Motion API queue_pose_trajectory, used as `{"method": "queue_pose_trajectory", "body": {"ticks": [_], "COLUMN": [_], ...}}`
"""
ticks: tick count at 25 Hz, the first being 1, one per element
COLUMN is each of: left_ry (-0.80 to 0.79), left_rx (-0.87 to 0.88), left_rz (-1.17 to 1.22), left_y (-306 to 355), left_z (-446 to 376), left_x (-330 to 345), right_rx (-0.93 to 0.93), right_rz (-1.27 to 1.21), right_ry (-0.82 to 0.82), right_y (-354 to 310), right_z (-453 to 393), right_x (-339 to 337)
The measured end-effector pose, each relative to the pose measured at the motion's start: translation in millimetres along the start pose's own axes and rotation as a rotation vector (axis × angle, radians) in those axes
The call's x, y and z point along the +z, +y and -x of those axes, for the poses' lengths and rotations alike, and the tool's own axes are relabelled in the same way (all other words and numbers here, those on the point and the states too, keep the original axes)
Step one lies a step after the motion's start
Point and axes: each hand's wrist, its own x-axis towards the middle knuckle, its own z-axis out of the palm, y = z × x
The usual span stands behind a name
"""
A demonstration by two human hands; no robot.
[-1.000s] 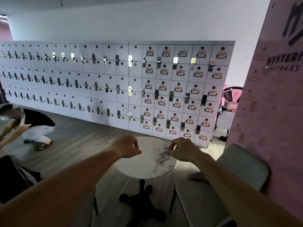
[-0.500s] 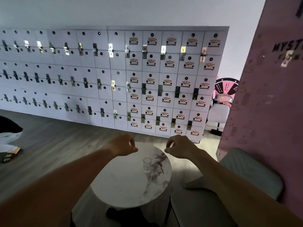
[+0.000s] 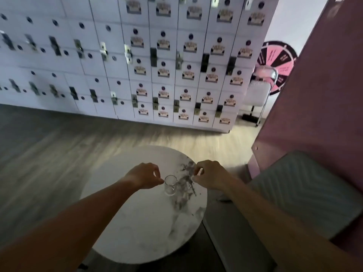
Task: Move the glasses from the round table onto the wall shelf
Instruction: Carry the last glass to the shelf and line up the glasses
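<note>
A single clear drinking glass [image 3: 170, 185] stands upright on the white marble round table [image 3: 137, 222], near its far right part. My left hand [image 3: 144, 177] hovers just left of the glass with fingers curled, fingertips close to the rim but holding nothing. My right hand [image 3: 208, 176] hovers to the right of the glass, fingers loosely bent and apart, empty. No wall shelf is in view.
A grey cushioned chair [image 3: 294, 199] stands right of the table against a pink panel [image 3: 324, 95]. A wall of white lockers [image 3: 157, 65] fills the back. A folding chair [image 3: 257, 91] and a pink prize wheel [image 3: 279, 59] sit at the far right. Wooden floor lies between.
The view has tilted down and closed in on the table. Both hands have dropped lower and nearer the glass, one on each side. The crouching person at left has left the view.
</note>
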Motion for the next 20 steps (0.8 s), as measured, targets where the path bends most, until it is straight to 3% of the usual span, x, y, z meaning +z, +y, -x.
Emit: {"method": "queue_pose_trajectory", "body": {"ticks": [9,14,20], "left_ry": [-0.318,-0.346,-0.348], "left_rx": [-0.086,-0.036,0.041], "left_rz": [0.101,0.179,0.198], "left_y": [-74,-89,-90], "left_z": [-133,-166,-183], "left_x": [114,150,159], "right_rx": [0.047,0.028,-0.024], "right_rz": [0.027,0.084,0.16], "right_ry": [-0.175,-0.199,-0.15], "right_y": [27,40,44], "right_z": [-123,-153,-162], "right_x": [121,169,177]}}
